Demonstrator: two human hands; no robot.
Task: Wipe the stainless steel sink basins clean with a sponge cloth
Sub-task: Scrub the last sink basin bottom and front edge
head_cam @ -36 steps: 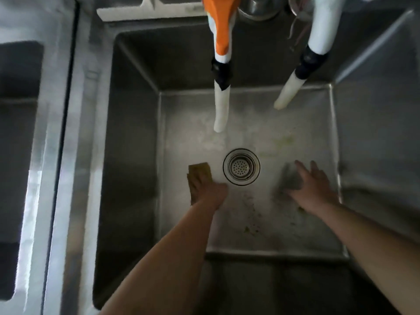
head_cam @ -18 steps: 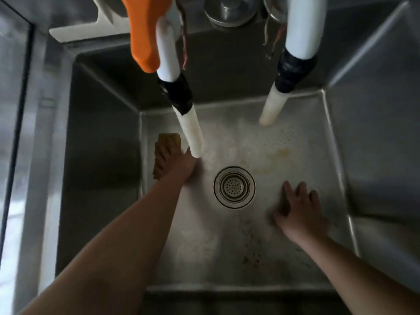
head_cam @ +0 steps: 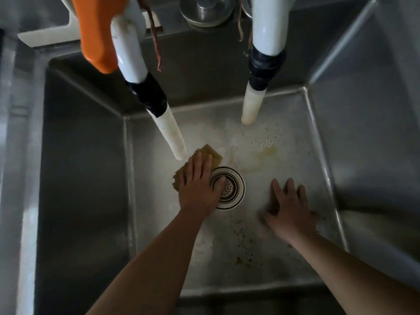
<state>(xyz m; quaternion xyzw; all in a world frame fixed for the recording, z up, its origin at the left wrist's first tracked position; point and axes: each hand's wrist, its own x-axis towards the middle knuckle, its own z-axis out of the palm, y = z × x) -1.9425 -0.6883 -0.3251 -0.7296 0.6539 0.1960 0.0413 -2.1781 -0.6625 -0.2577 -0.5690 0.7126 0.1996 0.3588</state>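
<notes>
- Stainless steel made the whole sink basin (head_cam: 159,223), a deep square one with dark walls and a paler floor.
- On the floor, near the middle, sat the round drain strainer (head_cam: 229,189) with small holes.
- The left hand (head_cam: 200,187) lay flat on a yellow-brown sponge cloth (head_cam: 211,153) and pressed it to the floor, just beside the strainer on its left and far side. The fingers were straight and spread, not curled, and the thumb reached onto the strainer's rim.
- The cloth showed past the fingertips and at the left of the hand; the rest was hidden under the palm.
- The right hand (head_cam: 288,208) rested on the floor to the right of the strainer, toward the right wall, apart from the cloth. Its fingers were straight and it grasped nothing I could see; the area at its thumb was blurred.
- Two white hoses hung over the basin from the back edge, each with black tape around a joint. The left hose (head_cam: 168,133) ended just above the cloth, near the left hand's fingertips. The right hose (head_cam: 252,108) ended near the back wall.
- An orange part (head_cam: 97,30) stood beside the left hose at the top.
- White foam and a yellowish stain (head_cam: 266,155) lay on the floor between the right hose and the strainer.
- Small brown specks (head_cam: 241,251) lay on the floor toward the near edge.
</notes>
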